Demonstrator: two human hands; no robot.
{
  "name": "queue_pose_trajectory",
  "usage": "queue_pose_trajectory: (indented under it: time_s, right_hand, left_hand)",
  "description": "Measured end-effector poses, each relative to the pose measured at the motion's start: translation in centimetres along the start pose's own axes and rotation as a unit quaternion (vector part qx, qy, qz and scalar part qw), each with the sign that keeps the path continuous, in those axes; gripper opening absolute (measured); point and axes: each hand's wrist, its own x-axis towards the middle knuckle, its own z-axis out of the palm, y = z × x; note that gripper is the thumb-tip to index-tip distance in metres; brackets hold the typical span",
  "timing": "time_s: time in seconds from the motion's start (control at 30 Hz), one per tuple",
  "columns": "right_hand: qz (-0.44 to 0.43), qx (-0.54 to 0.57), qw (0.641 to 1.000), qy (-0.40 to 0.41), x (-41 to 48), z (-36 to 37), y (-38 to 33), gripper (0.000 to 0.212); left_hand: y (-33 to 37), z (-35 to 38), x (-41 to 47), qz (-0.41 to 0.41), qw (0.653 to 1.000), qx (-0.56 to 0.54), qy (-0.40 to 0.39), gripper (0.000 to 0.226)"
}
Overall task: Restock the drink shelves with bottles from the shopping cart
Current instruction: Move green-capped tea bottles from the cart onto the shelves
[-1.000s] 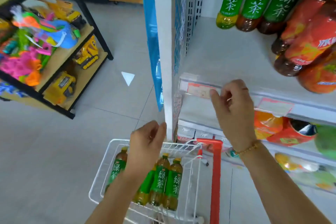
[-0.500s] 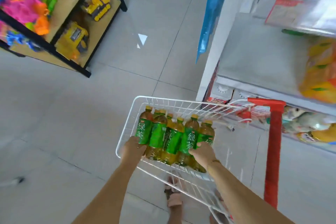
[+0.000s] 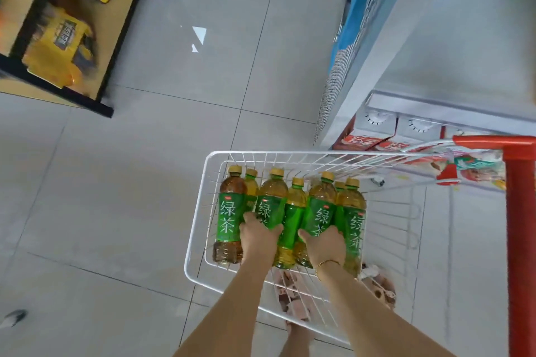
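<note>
Several green-tea bottles with green labels and yellow caps lie side by side in the white wire cart basket (image 3: 200,211). My left hand (image 3: 258,236) grips one green-labelled bottle (image 3: 271,203) near the left of the row. My right hand (image 3: 324,243) grips another bottle (image 3: 320,206) further right. A darker bottle (image 3: 229,211) lies at the far left of the row, untouched. The white drink shelf (image 3: 452,52) rises at the upper right, its lower level mostly bare.
The cart's red handle post (image 3: 520,226) stands at the right edge. Red and white cartons (image 3: 365,140) sit under the bottom shelf. A black-framed rack with yellow toy trucks (image 3: 58,46) stands at the upper left. Grey floor tiles lie between. My feet in sandals show under the basket.
Both hands came down from the shelf edge into the cart. They shifted inward along the row and now grip two bottles. My view has tilted down toward the basket.
</note>
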Motion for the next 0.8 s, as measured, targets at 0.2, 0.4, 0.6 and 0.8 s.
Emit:
queue_pose_trajectory:
  time_s: [0.2,0.4,0.6,0.8]
  right_hand:
    - [0.010,0.016,0.999,-0.051,1.0,-1.6,-0.3,0.060]
    - [-0.068,-0.032,0.991,-0.109,-2.4,-7.2,-0.3,0.043]
    - [-0.195,0.108,0.973,-0.055,-11.2,-14.8,-0.4,0.051]
    - [-0.291,0.253,0.921,0.050,-18.5,-23.9,-0.5,0.052]
  left_hand:
    - [0.9,-1.2,0.7,-0.005,0.996,0.049,-0.070,0.081]
    - [0.7,-1.7,-2.1,0.010,0.998,0.010,-0.059,0.088]
    - [4.1,-7.5,-9.7,0.220,0.973,-0.060,0.045,0.068]
    - [12.2,-13.9,-19.7,0.391,0.902,-0.167,0.068,0.053]
